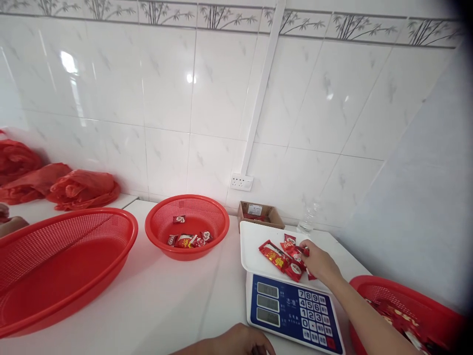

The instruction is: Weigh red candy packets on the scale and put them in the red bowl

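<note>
while the red basket [388, 287] by the table's [185, 291] right edge holds many packets [397, 318] that seem left to handle, a small batch [275, 256] already lies on the scale [291, 310], towards its tray's front edge, and a similar handful sits in the round basket [186, 254] near the table's back edge. i reach forward over the tray's right side, my right hand [320, 261] pinching a red wrapper [306, 251] within that batch, while my left hand [244, 340] rests by the scale's front left corner, fingers curled, whether round anything i can't tell.
</note>
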`<state>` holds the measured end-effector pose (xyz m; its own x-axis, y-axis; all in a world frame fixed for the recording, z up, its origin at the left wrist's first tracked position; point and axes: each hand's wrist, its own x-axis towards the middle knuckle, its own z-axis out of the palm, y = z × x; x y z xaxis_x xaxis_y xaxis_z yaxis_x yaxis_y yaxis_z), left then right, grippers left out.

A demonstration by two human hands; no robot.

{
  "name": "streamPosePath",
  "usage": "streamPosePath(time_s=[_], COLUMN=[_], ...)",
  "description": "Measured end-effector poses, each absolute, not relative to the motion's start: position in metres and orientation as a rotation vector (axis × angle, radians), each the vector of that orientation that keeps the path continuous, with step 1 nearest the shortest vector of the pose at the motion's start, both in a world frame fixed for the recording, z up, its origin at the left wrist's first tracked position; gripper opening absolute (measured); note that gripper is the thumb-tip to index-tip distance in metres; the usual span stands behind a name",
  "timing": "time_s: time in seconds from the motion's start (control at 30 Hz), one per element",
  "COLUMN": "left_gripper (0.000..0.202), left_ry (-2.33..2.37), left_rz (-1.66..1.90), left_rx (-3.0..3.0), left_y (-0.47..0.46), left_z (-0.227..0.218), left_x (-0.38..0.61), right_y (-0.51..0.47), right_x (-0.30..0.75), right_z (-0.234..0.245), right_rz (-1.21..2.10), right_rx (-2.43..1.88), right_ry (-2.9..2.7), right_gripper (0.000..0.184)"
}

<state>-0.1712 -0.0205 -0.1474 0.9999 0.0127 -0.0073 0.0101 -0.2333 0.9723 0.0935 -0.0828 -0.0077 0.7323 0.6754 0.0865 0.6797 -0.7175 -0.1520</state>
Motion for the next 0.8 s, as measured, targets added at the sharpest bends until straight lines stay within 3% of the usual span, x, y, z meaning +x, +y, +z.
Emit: streamPosePath(time_s=[0.3, 0.8], left_gripper=[0.055, 0.064], left_ry=[0.079, 0.027], left_rz=[-0.039, -0.017], left_rx=[1.830, 1.845], left_y=[-0.021, -0.019], left_z=[-0.139, -0.146], left_x=[-0.176, -0.173], right_y=[-0.093, -0.107], right_x=[0.101, 0.092], right_z=[-0.018, 0.002], right_rz=[0.041, -0.044], right_rx=[-2.743, -2.701], right_ry=[-1.109, -1.080], right_gripper=[0.007, 0.009])
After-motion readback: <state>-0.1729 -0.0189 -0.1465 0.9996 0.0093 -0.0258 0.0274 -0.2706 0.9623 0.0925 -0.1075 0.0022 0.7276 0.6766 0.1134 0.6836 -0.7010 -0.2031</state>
